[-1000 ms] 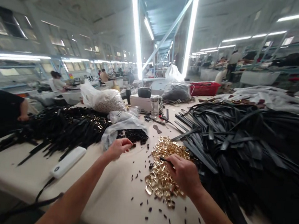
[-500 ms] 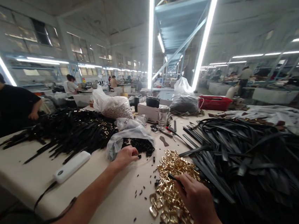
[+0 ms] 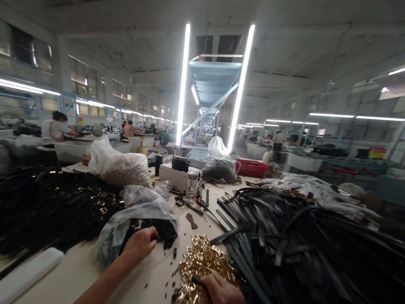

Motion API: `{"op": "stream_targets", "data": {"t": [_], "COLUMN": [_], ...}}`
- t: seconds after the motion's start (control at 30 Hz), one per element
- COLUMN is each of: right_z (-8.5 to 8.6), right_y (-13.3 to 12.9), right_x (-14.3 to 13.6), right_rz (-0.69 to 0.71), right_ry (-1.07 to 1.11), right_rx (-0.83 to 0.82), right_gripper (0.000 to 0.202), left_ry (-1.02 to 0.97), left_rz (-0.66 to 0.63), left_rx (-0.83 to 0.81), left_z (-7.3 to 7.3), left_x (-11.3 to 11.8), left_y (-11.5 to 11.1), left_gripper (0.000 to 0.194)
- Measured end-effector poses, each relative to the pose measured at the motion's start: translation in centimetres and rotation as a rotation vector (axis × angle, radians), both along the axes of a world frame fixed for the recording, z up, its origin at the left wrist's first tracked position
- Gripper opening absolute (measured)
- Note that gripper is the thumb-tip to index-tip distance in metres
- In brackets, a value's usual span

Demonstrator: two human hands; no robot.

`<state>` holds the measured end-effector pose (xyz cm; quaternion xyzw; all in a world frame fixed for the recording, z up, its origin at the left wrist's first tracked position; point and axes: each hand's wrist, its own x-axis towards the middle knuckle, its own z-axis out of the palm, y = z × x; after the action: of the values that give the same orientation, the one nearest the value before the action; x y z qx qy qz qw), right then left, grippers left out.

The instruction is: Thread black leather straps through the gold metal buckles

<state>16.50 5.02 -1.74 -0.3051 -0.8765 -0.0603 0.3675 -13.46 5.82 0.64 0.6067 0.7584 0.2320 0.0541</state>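
In the head view, the left hand (image 3: 140,242), fingertips drawn together, is at the black pieces (image 3: 170,236) in the mouth of a bag (image 3: 110,233) on the tabletop (image 3: 74,271) — whether it grips one, I cannot tell. The right hand (image 3: 223,297) pinches a black strip (image 3: 196,280) over the gold buckles (image 3: 201,257) — straps (image 3: 287,241) lie heaped to their right.

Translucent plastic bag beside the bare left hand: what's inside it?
Small black pieces show at the mouth of the bag, with a few on the cream table. The left hand hides some; anything deeper is covered by cloudy plastic.
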Motion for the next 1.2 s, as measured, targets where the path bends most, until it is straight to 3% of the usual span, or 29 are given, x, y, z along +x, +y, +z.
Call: {"op": "stream_targets", "data": {"t": [0.07,0.23,0.33,0.43,0.53,0.73,0.97,1.2], "right_z": [0.2,1.2,1.8,1.9,1.7,1.5,0.4,-0.5], "right_y": [-0.1,-0.9,-1.3,-1.5,-1.4,-1.2,-1.0,-0.6], "right_x": [-0.1,-0.2,-0.3,-0.4,-0.5,-0.5,-0.5,-0.6], "right_rz": [0.010,-0.005,0.004,0.025,0.061,0.075,0.078,0.089], "right_ry": [0.008,0.033,0.053,0.099,0.125,0.125,0.082,-0.034], "right_rx": [0.013,-0.072,-0.137,-0.172,-0.173,-0.165,-0.147,-0.082], "right_gripper": [0.026,0.028,0.026,0.025,0.025,0.025,0.023,0.026], "left_ry": [-0.204,-1.016,-1.293,-1.482,-1.570,-1.643,-1.633,-1.548], "left_rz": [-0.001,-0.132,-0.168,-0.211,-0.251,-0.210,-0.218,-0.189], "left_rx": [0.060,0.035,-0.059,-0.113,-0.124,-0.083,-0.062,-0.123], "left_z": [0.2,-0.3,-1.0,-1.6,-2.0,-2.0,-1.8,-2.9], "left_x": [0.9,6.0,9.2,10.9,11.4,11.2,11.6,11.6], "left_y": [-0.6,-3.3,-4.8,-5.3,-5.2,-5.1,-5.2,-4.5], "left_gripper": [0.003,0.028,0.033,0.037,0.037,0.037,0.037,0.043]}}
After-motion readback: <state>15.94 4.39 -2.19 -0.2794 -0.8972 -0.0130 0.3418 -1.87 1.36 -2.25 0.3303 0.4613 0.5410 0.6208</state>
